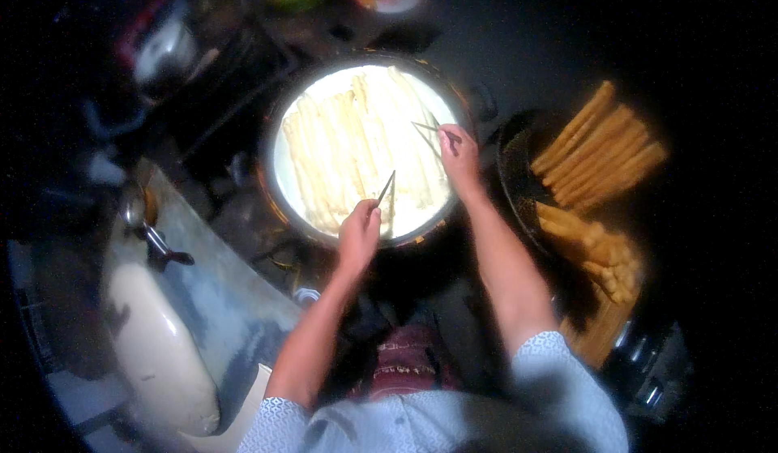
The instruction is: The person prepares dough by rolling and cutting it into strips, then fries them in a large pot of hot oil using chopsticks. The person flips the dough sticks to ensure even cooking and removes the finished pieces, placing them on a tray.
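Long pale dough sticks [328, 155] lie side by side in a large round pan [281, 179], brightly lit so that their detail is washed out. My left hand [360, 234] holds a thin dark stick [387, 187] over the pan's near edge, its tip pointing up and away from me. At the pan's right edge, my right hand [459, 152] grips another thin dark stick [425, 126], its tip pointing left over the dough. Whether the sticks touch the dough cannot be told.
Right of the pan, browned fried dough sticks [598, 149] and shorter fried pieces [592, 246] sit by a dark round rim [506, 173]. A large slab of raw dough [158, 343] lies on a worktop [225, 295] at left, near a metal utensil [159, 243]. Blurred containers stand beyond the pan.
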`<state>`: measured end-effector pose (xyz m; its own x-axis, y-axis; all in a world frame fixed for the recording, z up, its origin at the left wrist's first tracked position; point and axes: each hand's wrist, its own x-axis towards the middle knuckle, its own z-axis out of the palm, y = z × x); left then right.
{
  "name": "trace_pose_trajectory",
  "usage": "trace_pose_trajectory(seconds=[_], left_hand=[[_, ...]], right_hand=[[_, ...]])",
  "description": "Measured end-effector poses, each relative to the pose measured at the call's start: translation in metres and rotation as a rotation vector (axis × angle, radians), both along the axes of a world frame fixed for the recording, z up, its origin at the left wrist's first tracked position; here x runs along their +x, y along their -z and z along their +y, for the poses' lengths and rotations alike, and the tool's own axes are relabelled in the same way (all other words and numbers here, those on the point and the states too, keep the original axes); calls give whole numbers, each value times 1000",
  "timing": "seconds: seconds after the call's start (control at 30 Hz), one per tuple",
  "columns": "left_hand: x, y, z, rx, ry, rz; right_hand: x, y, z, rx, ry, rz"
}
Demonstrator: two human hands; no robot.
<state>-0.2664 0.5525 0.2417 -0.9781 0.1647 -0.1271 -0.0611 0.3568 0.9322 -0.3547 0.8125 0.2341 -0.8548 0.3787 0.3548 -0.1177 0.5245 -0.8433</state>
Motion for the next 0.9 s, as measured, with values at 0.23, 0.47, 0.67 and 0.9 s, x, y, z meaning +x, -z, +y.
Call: trace_pose_trajectory(seconds=[0.23, 0.47, 0.67, 0.9], left_hand=[[6, -2, -11, 55, 16, 8], [19, -11, -29, 229, -13, -43], [13, -11, -36, 283, -145, -42], [1, 12, -36, 237, -80, -8]], right_hand=[[-37, 21, 35, -695, 16, -111], [-7, -13, 38, -559, 159, -55], [34, -51, -43, -297, 3, -129], [23, -23, -65, -315, 41, -130]])
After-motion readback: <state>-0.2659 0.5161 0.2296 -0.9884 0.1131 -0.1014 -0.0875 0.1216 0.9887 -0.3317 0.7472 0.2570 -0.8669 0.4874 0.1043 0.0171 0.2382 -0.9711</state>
